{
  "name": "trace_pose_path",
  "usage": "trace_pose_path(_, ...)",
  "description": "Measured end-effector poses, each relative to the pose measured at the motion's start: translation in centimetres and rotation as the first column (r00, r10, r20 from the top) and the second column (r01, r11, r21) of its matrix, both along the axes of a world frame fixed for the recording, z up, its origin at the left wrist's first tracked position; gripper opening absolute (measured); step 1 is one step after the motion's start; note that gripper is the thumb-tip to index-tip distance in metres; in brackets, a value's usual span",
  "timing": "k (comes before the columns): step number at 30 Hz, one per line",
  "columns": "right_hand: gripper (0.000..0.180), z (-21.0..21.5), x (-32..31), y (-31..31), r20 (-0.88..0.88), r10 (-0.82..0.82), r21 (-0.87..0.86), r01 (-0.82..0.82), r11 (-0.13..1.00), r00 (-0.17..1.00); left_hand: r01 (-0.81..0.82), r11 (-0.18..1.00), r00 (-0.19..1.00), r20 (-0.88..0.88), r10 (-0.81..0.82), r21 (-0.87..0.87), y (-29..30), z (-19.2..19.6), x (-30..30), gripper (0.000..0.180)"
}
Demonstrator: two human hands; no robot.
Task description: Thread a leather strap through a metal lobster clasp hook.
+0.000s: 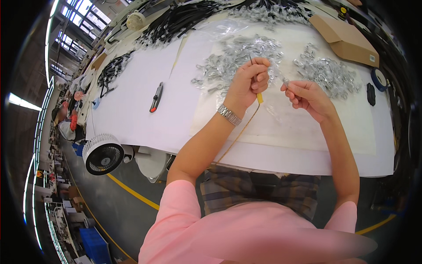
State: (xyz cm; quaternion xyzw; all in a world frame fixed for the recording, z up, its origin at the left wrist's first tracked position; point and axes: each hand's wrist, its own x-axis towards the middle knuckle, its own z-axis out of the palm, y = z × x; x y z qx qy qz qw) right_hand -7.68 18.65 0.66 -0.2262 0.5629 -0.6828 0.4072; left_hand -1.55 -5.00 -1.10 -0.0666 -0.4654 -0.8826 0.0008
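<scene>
Over the middle of the white table my left hand (251, 79) is closed around a slim tool with a yellow end (260, 97). Its thin dark tip sticks out above the fingers, and a brown cord (239, 134) runs from the yellow end down to the table's near edge. My right hand (307, 97), a little to the right, pinches a small silvery metal piece (285, 82) between thumb and fingertips. Behind both hands lies a heap of metal pieces in clear plastic (246, 50). A second heap of shiny metal pieces (327, 72) spreads beyond my right hand.
A cutter knife (156, 97) lies at left on the table. Black straps (180, 22) are piled at the back. At right are a cardboard box (347, 42), a blue tape roll (379, 79) and a black object (371, 94). A fan (104, 155) stands by the near left edge.
</scene>
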Motion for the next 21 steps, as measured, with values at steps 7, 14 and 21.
trace_pose_path(7, 0.024, -0.5, -0.2, 0.4, -0.308, -0.156, 0.054, 0.181, 0.982, 0.939, -0.174, 0.567, 0.964, -0.257, -0.069, -0.805, 1.7, 2.2, 0.7, 0.034)
trace_pose_path(14, 0.020, -2.3, 0.1, -0.9, -0.410, -0.254, 0.016, 0.285, 0.958, 0.876, -0.077, 0.502, 0.985, -0.143, -0.095, -0.861, 3.6, 2.4, 1.5, 0.038)
trace_pose_path(21, 0.024, -2.2, 1.3, -1.6, -0.425, -0.369, 0.001, 0.408, 0.913, 0.826, 0.094, 0.694, 0.996, 0.067, -0.066, -0.714, 3.8, 2.5, 1.7, 0.040)
